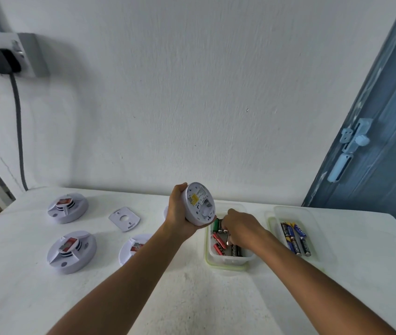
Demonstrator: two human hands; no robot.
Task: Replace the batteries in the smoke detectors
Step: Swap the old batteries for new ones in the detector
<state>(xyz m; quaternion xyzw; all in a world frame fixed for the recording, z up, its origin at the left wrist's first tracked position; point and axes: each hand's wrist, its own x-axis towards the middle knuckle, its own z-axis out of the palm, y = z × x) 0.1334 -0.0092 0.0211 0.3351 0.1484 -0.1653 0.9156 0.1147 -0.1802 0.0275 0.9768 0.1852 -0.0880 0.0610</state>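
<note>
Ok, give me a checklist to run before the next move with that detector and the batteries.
1. Left hand grips the smoke detector firmly, lifted off the table: ok.
2. Detector's back faces the camera: ok.
3. Battery bay empty: cannot tell, too small.
4. Right hand reaches into the near tub of mixed batteries: ok.
5. Right hand has released or gripped a battery: cannot tell, fingers hide it.
6. Matching batteries ready in the far tub on the right: ok.
</note>
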